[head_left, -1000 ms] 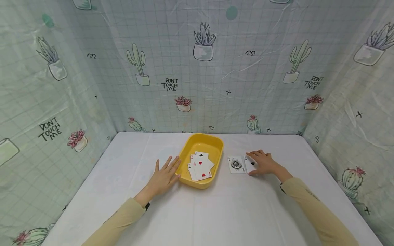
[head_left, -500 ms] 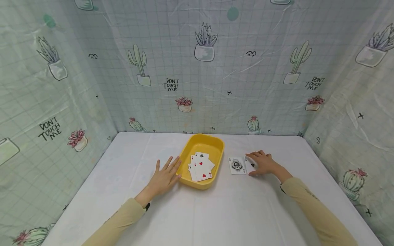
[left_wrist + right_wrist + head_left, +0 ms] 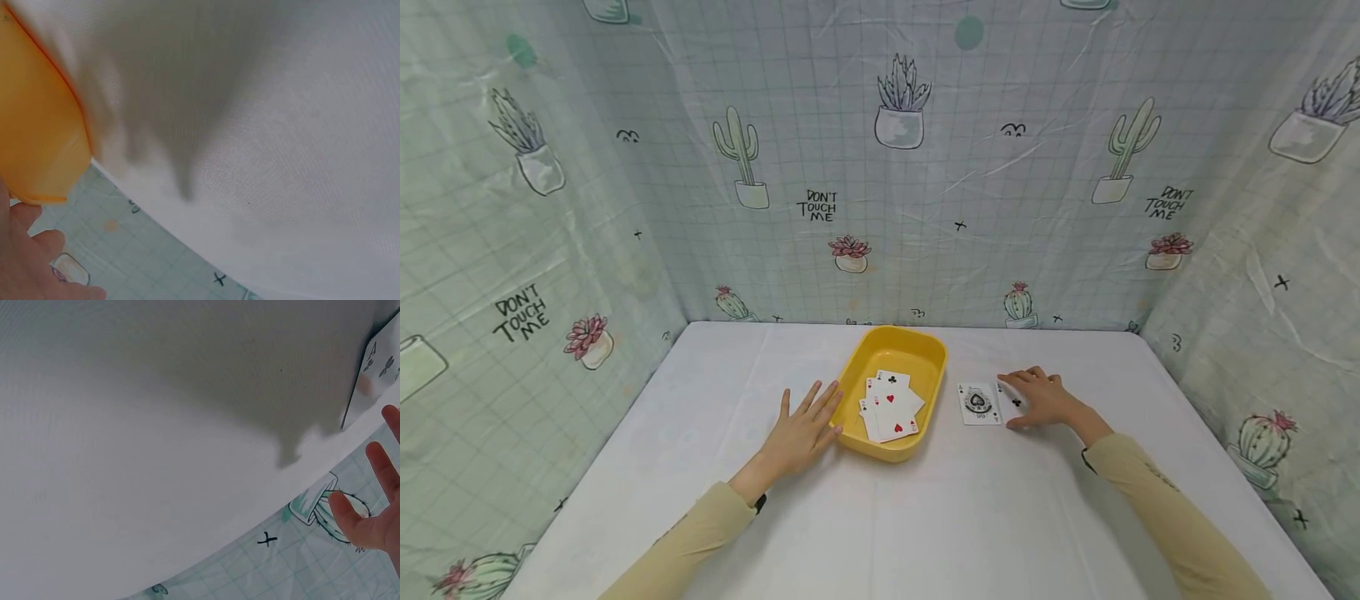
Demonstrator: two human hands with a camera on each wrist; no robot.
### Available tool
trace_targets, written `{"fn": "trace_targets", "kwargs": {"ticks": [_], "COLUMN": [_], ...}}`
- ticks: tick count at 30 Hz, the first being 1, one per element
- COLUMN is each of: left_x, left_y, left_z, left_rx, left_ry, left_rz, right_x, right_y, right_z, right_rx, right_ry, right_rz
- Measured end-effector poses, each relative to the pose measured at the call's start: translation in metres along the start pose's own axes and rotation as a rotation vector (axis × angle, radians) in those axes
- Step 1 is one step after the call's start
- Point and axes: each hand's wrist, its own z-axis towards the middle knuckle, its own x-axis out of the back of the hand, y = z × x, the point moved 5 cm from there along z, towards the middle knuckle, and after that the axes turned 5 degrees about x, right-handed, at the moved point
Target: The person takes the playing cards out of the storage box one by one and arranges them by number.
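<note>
In the head view a yellow tray point(image 3: 932, 392) stands mid-table with several playing cards point(image 3: 892, 408) lying loosely stacked in it, face up. My left hand point(image 3: 793, 437) lies at its left side, fingers spread and straight, the nearest ones touching the wall. To the tray's right an ace of spades point(image 3: 978, 404) lies face up. Beside it is an ace of clubs point(image 3: 1012, 402), also seen partly as a playing card point(image 3: 381, 369) in the right wrist view. My right hand point(image 3: 1042, 398) holds that card between thumb and a fingertip at opposite edges and covers its right part.
A white cloth covers the table point(image 3: 925, 525). Grid-patterned curtains point(image 3: 955, 175) with cactus prints rise behind it and along both sides. The table's far edge runs just behind the tray.
The view has shifted very slightly. Hands, tray and cards keep the same places.
</note>
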Motion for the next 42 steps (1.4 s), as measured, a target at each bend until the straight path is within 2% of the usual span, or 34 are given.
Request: {"fn": "trace_targets", "kwargs": {"ticks": [8,17,25,33,42], "left_x": [0.002,0.004,0.004,0.004,0.002], "left_y": [0.002,0.002,0.002,0.002,0.001], "left_z": [0.0,0.0,0.0,0.0,0.001], "left_rx": [0.006,0.014,0.014,0.014,0.008], "left_ry": [-0.013,-0.019,-0.02,-0.009,-0.008], "left_rz": [-0.006,0.004,-0.008,-0.002,-0.001], "right_x": [0.005,0.019,0.031,0.035,0.03], "right_y": [-0.003,-0.027,-0.056,-0.074,-0.094], "right_z": [0.003,0.021,0.037,0.053,0.07], "right_rx": [0.006,0.019,0.093,0.13,0.194], "right_ry": [0.02,0.079,0.12,0.143,0.159], "right_rz": [0.009,0.063,0.091,0.105,0.087]}}
